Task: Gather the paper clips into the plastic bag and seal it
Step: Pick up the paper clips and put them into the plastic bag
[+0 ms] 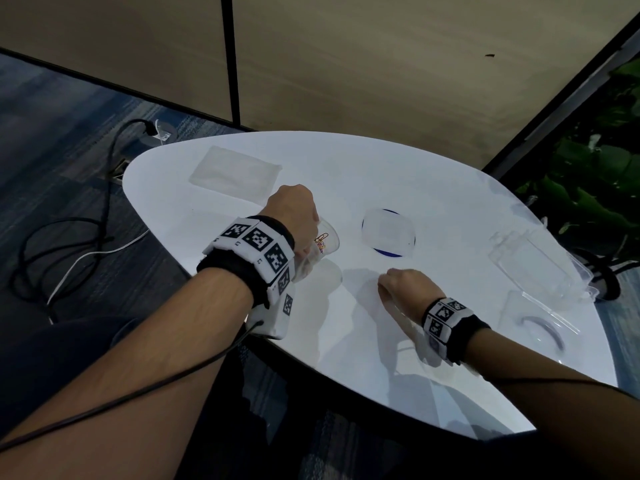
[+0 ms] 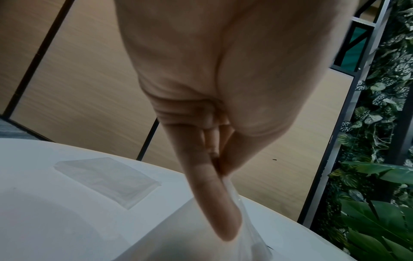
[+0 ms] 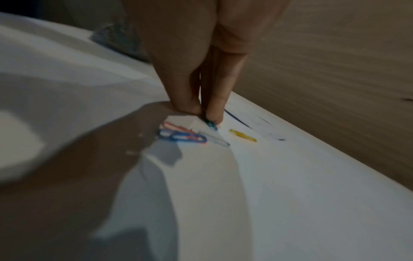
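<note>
Mid-gather: one clip pinched, the bag mouth held by a thin grip.

Your right hand fingers pinch a teal paper clip at the table; blurred frames leave the hold uncertain, so it may slip. Blue and pink clips and a yellow clip lie just beside. Your left hand pinches the plastic bag, clips inside; let it sag and they could spill.
</note>
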Motion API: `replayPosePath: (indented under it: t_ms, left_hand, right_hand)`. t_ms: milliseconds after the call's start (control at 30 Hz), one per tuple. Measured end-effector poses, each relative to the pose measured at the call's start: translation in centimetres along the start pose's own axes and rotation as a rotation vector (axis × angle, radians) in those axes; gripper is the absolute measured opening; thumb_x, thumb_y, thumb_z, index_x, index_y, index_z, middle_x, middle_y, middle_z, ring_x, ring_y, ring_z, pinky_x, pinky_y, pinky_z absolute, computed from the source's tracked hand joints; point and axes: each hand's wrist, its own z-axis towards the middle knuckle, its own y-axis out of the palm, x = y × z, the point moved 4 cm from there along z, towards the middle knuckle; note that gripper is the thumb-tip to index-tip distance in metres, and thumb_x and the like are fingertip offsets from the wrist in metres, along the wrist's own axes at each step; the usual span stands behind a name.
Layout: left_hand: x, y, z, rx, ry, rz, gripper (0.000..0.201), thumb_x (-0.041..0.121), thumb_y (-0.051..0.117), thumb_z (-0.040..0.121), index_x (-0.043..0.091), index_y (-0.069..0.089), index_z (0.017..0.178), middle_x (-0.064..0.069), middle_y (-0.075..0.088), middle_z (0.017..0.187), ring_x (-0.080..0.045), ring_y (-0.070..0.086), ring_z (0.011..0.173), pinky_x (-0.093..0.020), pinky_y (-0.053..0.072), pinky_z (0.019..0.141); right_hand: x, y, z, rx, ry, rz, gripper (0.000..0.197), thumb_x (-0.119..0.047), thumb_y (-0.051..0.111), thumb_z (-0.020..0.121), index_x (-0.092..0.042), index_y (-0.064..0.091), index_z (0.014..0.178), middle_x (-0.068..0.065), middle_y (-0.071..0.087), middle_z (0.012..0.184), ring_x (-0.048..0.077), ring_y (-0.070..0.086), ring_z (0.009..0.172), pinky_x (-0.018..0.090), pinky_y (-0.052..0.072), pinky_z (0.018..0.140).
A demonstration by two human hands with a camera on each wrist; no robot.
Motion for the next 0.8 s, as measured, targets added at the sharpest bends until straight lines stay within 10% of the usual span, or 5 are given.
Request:
replayPosePath:
  t_ms: [367, 500, 800]
  left_hand:
    - [0.8, 1.4, 0.8, -0.067, 0.02, 0.003, 0.025, 0.002, 0.056, 0.094, 0.008, 0.074, 0.11, -0.017, 0.074, 0.103, -0.035, 0.074, 0.091, -0.043, 0.062, 0.086]
    - [1.8, 2.4, 0.7, -0.082, 0.033, 0.019, 0.022, 0.002, 0.056, 0.095, 0.007, 0.073, 0.108, -0.015, 0.076, 0.094, -0.032, 0.075, 0.083, -0.042, 0.063, 0.082]
    - [2.5, 3.3, 0.6, -0.017, 0.037, -0.069, 0.02, 0.005, 0.057, 0.095, 0.01, 0.075, 0.102, -0.012, 0.075, 0.086, -0.03, 0.075, 0.081, -0.042, 0.063, 0.083]
  right_hand:
    - [8.6, -1.0, 0.9, 0.187, 0.715, 1.353, 0.013, -0.002, 0.081, 0.063, -0.01, 0.077, 0.072, 0.014, 0.076, 0.079, 0.024, 0.075, 0.073, 0.035, 0.06, 0.079]
    - [5.5, -5.5, 0.6, 0.255, 0.521, 1.855, 0.011, 0.009, 0.07, 0.08, 0.003, 0.067, 0.089, 0.021, 0.068, 0.088, 0.023, 0.073, 0.066, 0.022, 0.059, 0.066]
    - [-2.0, -9.9, 0.9, 0.153, 0.199, 1.676, 0.021, 0.003, 0.065, 0.087, 0.003, 0.067, 0.108, 0.02, 0.071, 0.089, 0.026, 0.071, 0.076, 0.034, 0.061, 0.075]
